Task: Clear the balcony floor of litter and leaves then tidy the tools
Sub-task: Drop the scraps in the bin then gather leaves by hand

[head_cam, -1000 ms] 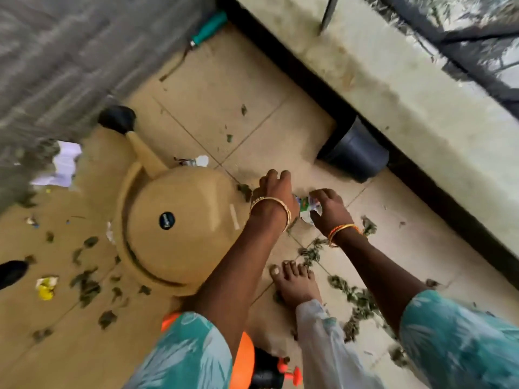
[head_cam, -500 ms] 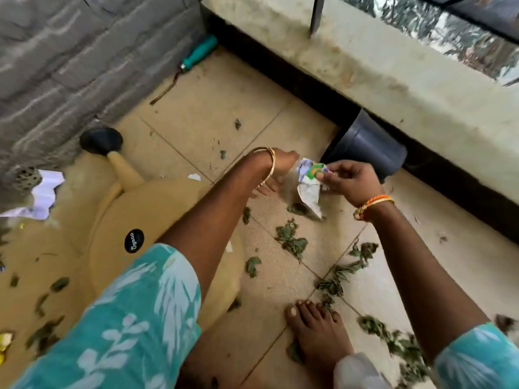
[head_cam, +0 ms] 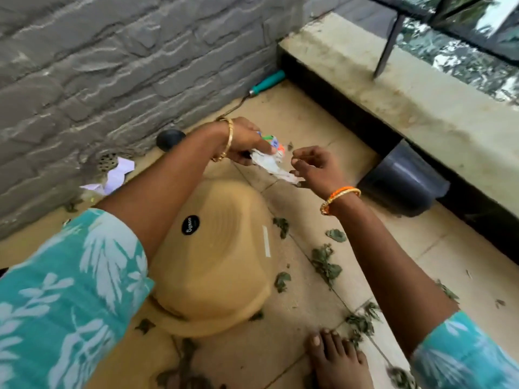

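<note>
The tiled floor [head_cam: 309,113] carries a tan watering can [head_cam: 213,262] on its side, scattered leaves [head_cam: 325,262], white paper [head_cam: 118,175] by the wall, a teal-handled tool [head_cam: 266,81] and a tipped black pot [head_cam: 404,181].

Both hands reach forward, the left hand [head_cam: 247,141] with fingers curled in a pinch, the right hand [head_cam: 314,167] loosely curled.

watering can [head_cam: 213,265]: spout hidden by left arm | wrapper [head_cam: 273,161]: print blurred, unreadable
</note>
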{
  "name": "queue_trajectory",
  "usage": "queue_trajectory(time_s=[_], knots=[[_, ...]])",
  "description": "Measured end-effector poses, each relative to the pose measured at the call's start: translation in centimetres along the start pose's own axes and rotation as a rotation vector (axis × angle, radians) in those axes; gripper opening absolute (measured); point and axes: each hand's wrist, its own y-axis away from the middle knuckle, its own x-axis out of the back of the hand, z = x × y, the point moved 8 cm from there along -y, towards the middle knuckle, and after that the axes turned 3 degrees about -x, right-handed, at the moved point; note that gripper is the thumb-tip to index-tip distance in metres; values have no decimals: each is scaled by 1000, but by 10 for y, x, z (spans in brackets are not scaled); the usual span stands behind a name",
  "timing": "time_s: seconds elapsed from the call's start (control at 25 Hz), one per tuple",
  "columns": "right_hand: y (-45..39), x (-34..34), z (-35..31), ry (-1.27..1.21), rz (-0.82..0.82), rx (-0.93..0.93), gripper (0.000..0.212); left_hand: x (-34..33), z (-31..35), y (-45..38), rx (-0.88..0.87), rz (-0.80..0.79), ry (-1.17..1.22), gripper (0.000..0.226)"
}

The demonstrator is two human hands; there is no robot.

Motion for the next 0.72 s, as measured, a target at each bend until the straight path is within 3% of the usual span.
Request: queue_trajectory(time_s=[0.12,0.24,0.36,0.56,0.72], knots=[[-17,-55,-5,78,-170,-49,11,57,-47,5,79,235,220,19],[-8,-104,-7,225,-384,3,12,68,-93,16,188,224,364,12],[9,-125,15,293,-469,-30,20,70,-129,29,276,204,429,7],[42,-152,56,337,-318,-32,12,70,-152,39,286,245,495,7],[7,-126,48,477,-15,192,22,64,-164,47,269,256,561,8]])
